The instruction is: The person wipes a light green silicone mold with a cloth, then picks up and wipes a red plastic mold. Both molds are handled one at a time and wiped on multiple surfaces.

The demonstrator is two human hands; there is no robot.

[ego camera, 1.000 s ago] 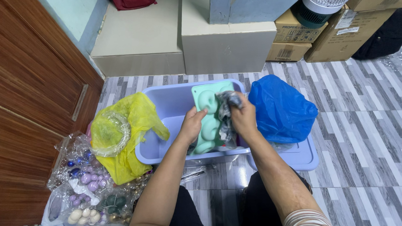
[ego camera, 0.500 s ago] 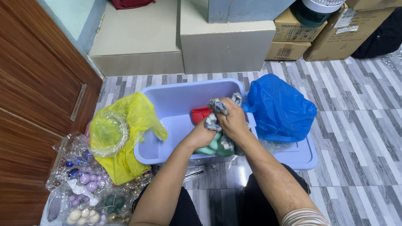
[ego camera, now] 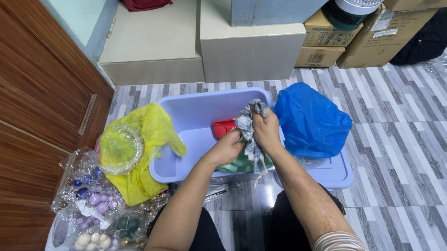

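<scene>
Head view only: hands are meeting over a pale lilac rectangular plastic tub (ego camera: 184, 113) that is sitting on grey striped plank flooring (ego camera: 408, 143). Right hand (ego camera: 266, 130) is gripping a grey-and-white checked cloth (ego camera: 248, 129), fingers curled tight round its bunched top; the cloth's tail is hanging down past the tub's near rim. Left hand (ego camera: 226, 148) is closing round the cloth's lower part, fingertips hidden behind fabric, so the exact grip is hard to tell. Both forearms are reaching forward and angling inward. A red item (ego camera: 223, 126) and a mint-green item (ego camera: 237, 163) are lying in the tub, mostly covered by hands and cloth, shapes unclear. A crumpled blue plastic bag (ego camera: 311, 122) is touching the tub's right side; a yellow plastic bag (ego camera: 142, 152) is draping over its left rim. Clear bags of pastel beads (ego camera: 91, 210) are lying beside it, cut off at the frame's bottom.
</scene>
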